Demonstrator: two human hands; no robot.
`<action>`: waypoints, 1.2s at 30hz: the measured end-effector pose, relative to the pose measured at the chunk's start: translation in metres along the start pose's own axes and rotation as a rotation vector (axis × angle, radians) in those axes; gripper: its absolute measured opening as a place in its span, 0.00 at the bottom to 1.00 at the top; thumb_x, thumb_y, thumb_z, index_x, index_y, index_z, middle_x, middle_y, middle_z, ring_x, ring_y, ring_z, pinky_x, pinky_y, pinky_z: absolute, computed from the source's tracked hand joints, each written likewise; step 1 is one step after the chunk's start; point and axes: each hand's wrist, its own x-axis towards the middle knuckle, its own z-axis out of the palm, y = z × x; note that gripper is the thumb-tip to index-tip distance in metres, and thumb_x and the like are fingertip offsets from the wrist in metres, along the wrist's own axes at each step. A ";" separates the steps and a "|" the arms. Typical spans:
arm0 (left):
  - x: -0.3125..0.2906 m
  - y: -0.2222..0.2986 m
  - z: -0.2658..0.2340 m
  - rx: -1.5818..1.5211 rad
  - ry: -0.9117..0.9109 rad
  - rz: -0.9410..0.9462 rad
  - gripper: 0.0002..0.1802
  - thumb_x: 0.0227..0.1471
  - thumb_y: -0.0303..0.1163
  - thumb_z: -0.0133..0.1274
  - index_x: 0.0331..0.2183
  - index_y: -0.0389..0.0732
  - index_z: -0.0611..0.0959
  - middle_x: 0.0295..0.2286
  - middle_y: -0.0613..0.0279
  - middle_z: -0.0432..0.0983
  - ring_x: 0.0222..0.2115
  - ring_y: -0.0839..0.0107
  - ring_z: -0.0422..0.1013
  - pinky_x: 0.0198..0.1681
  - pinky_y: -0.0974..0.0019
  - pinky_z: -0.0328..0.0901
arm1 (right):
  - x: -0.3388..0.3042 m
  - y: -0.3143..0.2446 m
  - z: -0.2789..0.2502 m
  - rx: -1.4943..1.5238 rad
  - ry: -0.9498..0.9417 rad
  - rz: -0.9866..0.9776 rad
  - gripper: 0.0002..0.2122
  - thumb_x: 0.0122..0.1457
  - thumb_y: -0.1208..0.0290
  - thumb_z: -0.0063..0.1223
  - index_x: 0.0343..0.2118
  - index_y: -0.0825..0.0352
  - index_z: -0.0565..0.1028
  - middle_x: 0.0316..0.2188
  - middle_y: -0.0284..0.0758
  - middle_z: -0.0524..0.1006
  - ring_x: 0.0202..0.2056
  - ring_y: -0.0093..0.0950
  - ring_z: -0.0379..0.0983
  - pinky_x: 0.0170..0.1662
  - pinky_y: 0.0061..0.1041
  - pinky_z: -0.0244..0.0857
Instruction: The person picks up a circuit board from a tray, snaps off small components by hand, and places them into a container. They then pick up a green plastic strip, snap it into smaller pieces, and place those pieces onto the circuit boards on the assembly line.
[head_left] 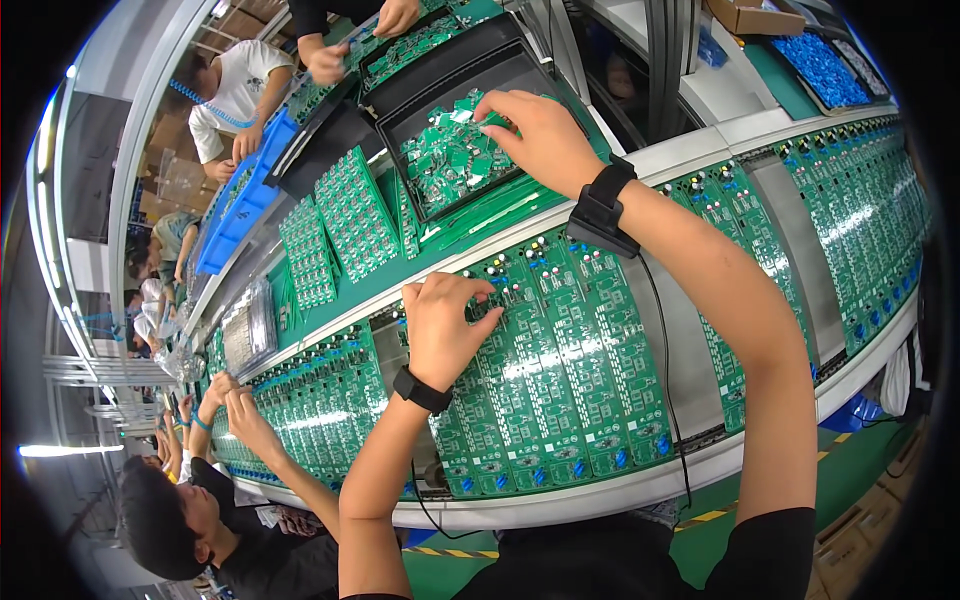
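My left hand is over the top end of a long green circuit board panel on the conveyor. Its thumb and forefinger curl together beside the small upright components; whatever is between them is too small to make out. Farther off, my right hand reaches into a black tray heaped with small green circuit boards. There its thumb and fingertips close on one small board at the right of the heap. Both wrists wear black bands, with a thin cable trailing from each.
Sheets of small boards lie left of the tray. More long panels line the conveyor to the right. A co-worker works at the conveyor on my left; another person's hands are beyond the tray. A blue bin stands far left.
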 end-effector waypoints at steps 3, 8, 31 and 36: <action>0.000 0.002 0.002 -0.001 0.024 -0.013 0.11 0.31 0.31 0.61 0.24 0.46 0.79 0.21 0.73 0.72 0.29 0.71 0.66 0.34 0.65 0.51 | -0.001 -0.007 0.000 0.046 -0.022 -0.013 0.05 0.49 0.74 0.50 0.30 0.66 0.72 0.26 0.36 0.70 0.24 0.31 0.67 0.30 0.27 0.62; 0.001 0.002 -0.001 0.040 -0.009 0.001 0.11 0.30 0.31 0.60 0.24 0.46 0.79 0.21 0.72 0.72 0.29 0.71 0.66 0.34 0.65 0.51 | -0.006 -0.014 0.005 0.119 -0.028 -0.029 0.06 0.48 0.75 0.51 0.31 0.66 0.72 0.26 0.35 0.71 0.23 0.28 0.68 0.28 0.25 0.62; 0.005 0.007 -0.003 0.146 -0.044 0.061 0.12 0.29 0.30 0.61 0.24 0.45 0.78 0.21 0.71 0.72 0.30 0.71 0.65 0.35 0.64 0.53 | -0.048 -0.069 -0.049 0.538 -0.421 0.521 0.08 0.54 0.70 0.50 0.31 0.70 0.74 0.26 0.32 0.75 0.26 0.18 0.72 0.27 0.15 0.64; 0.003 0.009 0.000 0.175 -0.032 0.055 0.12 0.29 0.31 0.61 0.24 0.44 0.78 0.21 0.71 0.72 0.30 0.70 0.65 0.35 0.64 0.54 | -0.067 -0.060 -0.059 0.711 -0.403 0.610 0.08 0.56 0.71 0.46 0.32 0.70 0.73 0.26 0.30 0.75 0.26 0.17 0.71 0.26 0.14 0.63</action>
